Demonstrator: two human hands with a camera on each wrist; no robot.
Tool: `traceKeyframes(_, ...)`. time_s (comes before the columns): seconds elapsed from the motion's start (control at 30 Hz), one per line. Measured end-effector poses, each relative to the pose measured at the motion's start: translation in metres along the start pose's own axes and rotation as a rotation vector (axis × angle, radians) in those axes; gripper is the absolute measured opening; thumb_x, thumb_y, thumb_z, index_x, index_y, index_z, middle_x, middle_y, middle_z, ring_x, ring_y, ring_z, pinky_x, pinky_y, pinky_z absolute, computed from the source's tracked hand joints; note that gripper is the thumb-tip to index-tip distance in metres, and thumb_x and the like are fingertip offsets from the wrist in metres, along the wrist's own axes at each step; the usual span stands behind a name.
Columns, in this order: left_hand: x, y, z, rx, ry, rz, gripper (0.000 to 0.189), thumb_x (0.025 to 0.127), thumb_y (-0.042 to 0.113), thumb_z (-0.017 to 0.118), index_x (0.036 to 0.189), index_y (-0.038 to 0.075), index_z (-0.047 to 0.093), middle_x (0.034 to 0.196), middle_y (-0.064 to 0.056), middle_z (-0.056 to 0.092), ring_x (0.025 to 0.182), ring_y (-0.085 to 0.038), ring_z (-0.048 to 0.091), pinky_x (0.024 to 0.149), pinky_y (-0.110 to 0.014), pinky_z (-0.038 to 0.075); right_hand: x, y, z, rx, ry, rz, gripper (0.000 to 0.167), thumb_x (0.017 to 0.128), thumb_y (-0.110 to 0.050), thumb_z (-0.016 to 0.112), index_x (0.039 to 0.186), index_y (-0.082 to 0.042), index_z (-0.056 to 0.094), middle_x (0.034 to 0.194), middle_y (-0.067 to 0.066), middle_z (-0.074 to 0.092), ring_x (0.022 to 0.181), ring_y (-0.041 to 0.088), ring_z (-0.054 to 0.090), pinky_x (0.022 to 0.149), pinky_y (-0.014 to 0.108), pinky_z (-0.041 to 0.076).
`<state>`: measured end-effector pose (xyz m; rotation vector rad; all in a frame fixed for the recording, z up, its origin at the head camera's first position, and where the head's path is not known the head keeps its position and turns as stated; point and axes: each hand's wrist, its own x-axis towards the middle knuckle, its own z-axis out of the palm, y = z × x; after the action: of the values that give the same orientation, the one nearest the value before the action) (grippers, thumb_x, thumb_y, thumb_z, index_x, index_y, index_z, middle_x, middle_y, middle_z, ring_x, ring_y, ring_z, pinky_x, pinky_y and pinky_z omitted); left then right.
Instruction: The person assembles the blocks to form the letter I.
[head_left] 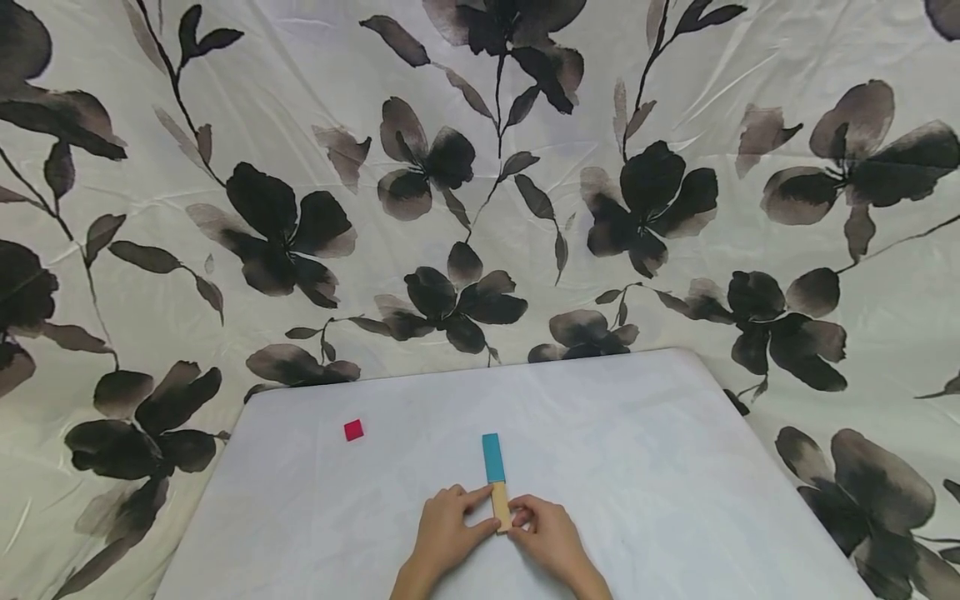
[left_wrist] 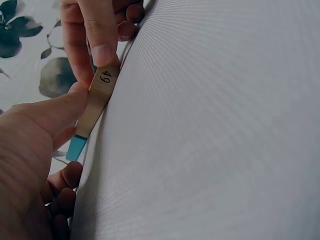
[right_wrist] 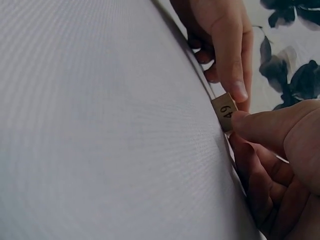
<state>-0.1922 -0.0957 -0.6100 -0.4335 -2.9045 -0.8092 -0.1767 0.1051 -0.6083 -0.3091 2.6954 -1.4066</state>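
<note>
A plain wooden block (head_left: 501, 507), long and narrow, lies on the white table with its far end against a teal block (head_left: 492, 457). Together they make one straight line, and both show in the left wrist view too. The wooden block's near end (right_wrist: 224, 111) bears the printed number 49. My left hand (head_left: 450, 523) holds the wooden block along its left side with thumb and index finger. From the right, my right hand (head_left: 551, 533) grips the same block near its close end, thumb at the corner, its other fingers curled.
A small red square piece (head_left: 353, 430) lies on the white table (head_left: 637, 450), left of the blocks and farther in. Behind and around the table hangs a pale cloth (head_left: 540, 233) with dark printed flowers.
</note>
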Motion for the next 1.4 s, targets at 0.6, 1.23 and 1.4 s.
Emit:
traceKeyframes(0.6, -0.0001, 0.0000, 0.0008, 0.017, -0.012, -0.010, 0.057, 0.077, 0.063, 0.069, 0.124, 0.032, 0.068, 0.068, 0.011, 0.041, 0.061, -0.008, 0.032, 0.058, -0.028, 0.026, -0.0023, -0.0007, 0.0006, 0.024, 0.015, -0.016, 0.028, 0.079, -0.013, 0.079, 0.106, -0.012, 0.070, 0.076, -0.016, 0.060, 0.055, 0.003, 0.050, 0.049, 0.023, 0.039)
traceKeyframes(1.23, 0.0003, -0.0035, 0.0027, -0.005, -0.019, -0.010, 0.059, 0.076, 0.065, 0.069, 0.125, 0.032, 0.067, 0.069, 0.013, 0.041, 0.062, -0.008, 0.033, 0.059, -0.029, 0.026, -0.0021, 0.0019, -0.0010, 0.032, 0.001, -0.013, 0.027, 0.080, -0.014, 0.078, 0.106, -0.013, 0.070, 0.076, -0.016, 0.060, 0.055, 0.004, 0.051, 0.049, 0.023, 0.041)
traceKeyframes(1.4, -0.0002, -0.0045, 0.0022, -0.009, -0.021, -0.004, 0.059, 0.076, 0.066, 0.068, 0.126, 0.033, 0.067, 0.069, 0.014, 0.041, 0.062, -0.007, 0.033, 0.060, -0.028, 0.027, -0.0022, 0.0027, -0.0018, 0.064, -0.001, -0.027, 0.027, 0.080, -0.014, 0.078, 0.105, -0.012, 0.069, 0.077, -0.015, 0.061, 0.055, 0.003, 0.051, 0.050, 0.023, 0.042)
